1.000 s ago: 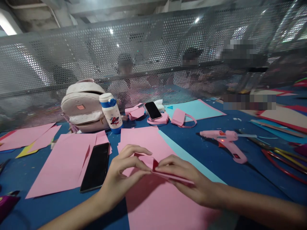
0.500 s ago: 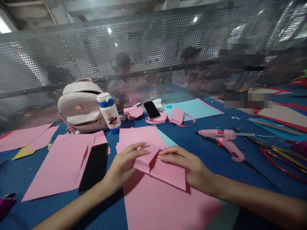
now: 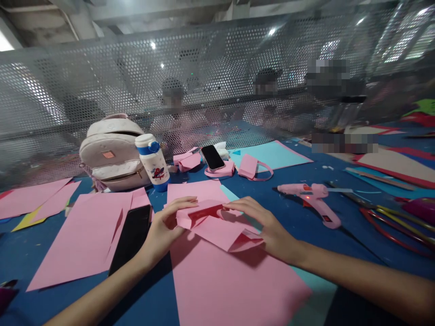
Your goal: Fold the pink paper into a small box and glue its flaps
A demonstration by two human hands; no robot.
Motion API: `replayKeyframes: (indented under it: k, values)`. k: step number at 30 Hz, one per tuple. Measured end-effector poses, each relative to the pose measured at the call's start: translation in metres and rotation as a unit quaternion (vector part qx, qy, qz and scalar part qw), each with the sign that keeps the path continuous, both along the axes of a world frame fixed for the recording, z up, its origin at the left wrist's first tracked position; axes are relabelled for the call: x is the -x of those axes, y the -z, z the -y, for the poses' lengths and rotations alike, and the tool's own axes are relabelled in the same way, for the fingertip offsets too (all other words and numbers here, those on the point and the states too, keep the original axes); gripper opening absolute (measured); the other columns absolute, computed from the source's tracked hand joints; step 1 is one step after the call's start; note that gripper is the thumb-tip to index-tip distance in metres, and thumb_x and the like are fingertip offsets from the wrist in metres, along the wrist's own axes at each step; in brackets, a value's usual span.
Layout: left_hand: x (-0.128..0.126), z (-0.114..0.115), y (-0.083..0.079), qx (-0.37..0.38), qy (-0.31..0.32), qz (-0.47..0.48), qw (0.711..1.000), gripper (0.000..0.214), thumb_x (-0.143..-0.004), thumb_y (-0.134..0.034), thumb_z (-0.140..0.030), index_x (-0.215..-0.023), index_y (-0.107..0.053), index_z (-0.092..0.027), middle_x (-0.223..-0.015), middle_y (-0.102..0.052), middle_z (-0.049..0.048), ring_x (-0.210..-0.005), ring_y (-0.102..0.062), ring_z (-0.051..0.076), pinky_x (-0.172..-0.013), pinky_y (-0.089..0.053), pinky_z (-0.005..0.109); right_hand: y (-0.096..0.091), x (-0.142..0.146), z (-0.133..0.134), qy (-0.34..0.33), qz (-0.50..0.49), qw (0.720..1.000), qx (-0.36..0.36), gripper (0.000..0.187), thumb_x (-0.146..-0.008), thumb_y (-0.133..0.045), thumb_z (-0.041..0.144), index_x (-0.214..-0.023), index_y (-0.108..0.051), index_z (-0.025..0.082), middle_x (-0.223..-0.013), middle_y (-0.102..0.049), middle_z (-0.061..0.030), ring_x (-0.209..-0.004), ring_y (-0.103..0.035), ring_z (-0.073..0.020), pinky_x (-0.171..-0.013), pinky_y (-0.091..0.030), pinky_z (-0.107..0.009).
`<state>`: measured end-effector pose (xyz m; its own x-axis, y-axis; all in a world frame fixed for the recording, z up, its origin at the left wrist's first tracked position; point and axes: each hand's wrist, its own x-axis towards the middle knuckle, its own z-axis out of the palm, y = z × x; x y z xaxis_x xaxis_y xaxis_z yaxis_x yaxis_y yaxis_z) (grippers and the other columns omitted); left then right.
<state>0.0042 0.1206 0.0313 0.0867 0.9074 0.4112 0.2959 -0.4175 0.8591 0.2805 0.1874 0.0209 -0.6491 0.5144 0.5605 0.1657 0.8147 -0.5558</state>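
Note:
A folded pink paper (image 3: 219,231) is held between my two hands, tilted up so that its opening faces me. My left hand (image 3: 168,224) is closed on its left end, fingers over the top and thumb beneath. My right hand (image 3: 268,228) grips the right side, with fingertips at the top edge; its thumb is hidden behind the paper. Under the folded piece lies a large pink sheet (image 3: 234,290), partly on top of a light blue sheet (image 3: 316,283).
To the right are a pink glue gun (image 3: 312,199) with a lit red light and red-handled scissors (image 3: 390,231). Leftward lie a black phone (image 3: 131,235) and pink sheets (image 3: 81,231). Behind stand a bottle (image 3: 152,163), a white backpack (image 3: 112,154) and small pink paper bags (image 3: 249,167).
The folded paper has been lifted and turned, and its folds have spread apart, showing the inside. Both hands have shifted to its two ends. The view has moved slightly.

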Motion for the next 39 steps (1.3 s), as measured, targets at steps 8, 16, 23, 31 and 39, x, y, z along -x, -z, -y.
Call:
replayKeyframes:
  k: [8, 16, 23, 31, 39]
  values:
    - [-0.007, 0.003, 0.003, 0.026, 0.038, 0.021, 0.999, 0.032, -0.082, -0.072, -0.016, -0.113, -0.073, -0.022, -0.131, -0.066, 0.0118, -0.133, -0.055, 0.028, -0.112, -0.044, 0.048, -0.012, 0.0, 0.001, -0.025, 0.001, 1.0, -0.005, 0.076, -0.087, -0.04, 0.08, -0.122, -0.07, 0.019, -0.111, -0.071, -0.0152, -0.101, -0.059, -0.0271, -0.091, -0.047, -0.044]
    - [-0.023, 0.012, -0.001, 0.144, -0.005, 0.139, 0.98, 0.035, -0.085, -0.073, -0.039, -0.113, -0.068, -0.018, -0.104, -0.071, 0.0062, -0.088, -0.07, 0.02, -0.081, -0.061, 0.034, 0.003, 0.002, 0.005, 0.058, -0.061, 0.995, 0.062, 0.031, -0.099, -0.056, 0.044, -0.114, -0.071, 0.022, -0.104, -0.073, -0.0092, -0.095, -0.065, -0.023, -0.085, -0.054, -0.036]
    - [-0.026, 0.014, -0.003, 0.231, -0.03, 0.294, 0.927, 0.054, -0.088, -0.07, -0.045, -0.134, -0.051, -0.023, -0.103, -0.064, 0.0045, -0.083, -0.067, 0.016, -0.081, -0.061, 0.035, 0.003, 0.001, 0.013, 0.042, -0.073, 0.992, 0.095, 0.034, -0.096, -0.058, 0.031, -0.129, -0.056, 0.021, -0.125, -0.063, -0.0126, -0.101, -0.068, -0.0201, -0.085, -0.058, -0.031]
    - [-0.023, 0.01, 0.008, 0.228, 0.013, 0.13, 0.965, 0.046, -0.092, -0.063, -0.051, -0.13, -0.064, -0.024, -0.123, -0.065, 0.0103, -0.098, -0.067, 0.02, -0.084, -0.058, 0.033, 0.001, 0.004, 0.019, 0.006, -0.081, 0.991, 0.104, 0.019, -0.091, -0.068, 0.027, -0.109, -0.065, 0.022, -0.101, -0.069, -0.0041, -0.089, -0.068, -0.0145, -0.082, -0.058, -0.024]
    - [-0.029, 0.018, 0.008, 0.149, 0.007, -0.056, 0.987, 0.05, -0.086, -0.07, -0.049, -0.133, -0.06, -0.032, -0.163, -0.029, 0.0077, -0.153, -0.019, 0.031, -0.123, -0.022, 0.052, -0.001, 0.004, 0.021, 0.003, -0.064, 0.988, 0.143, 0.017, -0.091, -0.071, 0.028, -0.107, -0.066, 0.024, -0.095, -0.069, -0.0009, -0.086, -0.068, -0.013, -0.077, -0.054, -0.023]
